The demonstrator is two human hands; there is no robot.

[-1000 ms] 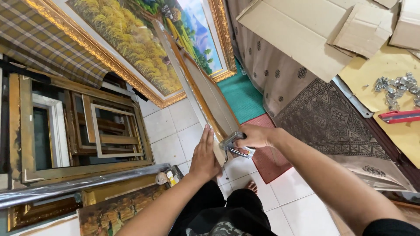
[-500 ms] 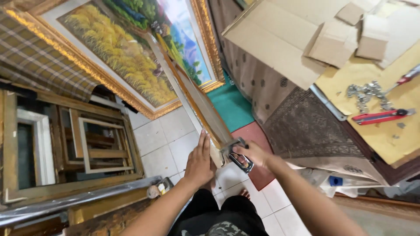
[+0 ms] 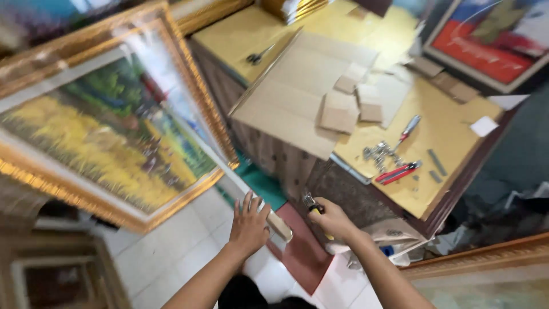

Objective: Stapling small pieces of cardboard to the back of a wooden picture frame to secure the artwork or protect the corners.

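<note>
Left hand [image 3: 249, 224] laid flat, fingers spread wide, on near end of long framed panel [image 3: 229, 171] held on edge, running toward 11 o'clock. Right hand [image 3: 330, 220] closed around small yellow-handled tool [image 3: 313, 207], at 3 o'clock of left hand. Table [image 3: 457, 171] seen at 1 o'clock; red pliers [image 3: 396, 172] lain on it.
</note>
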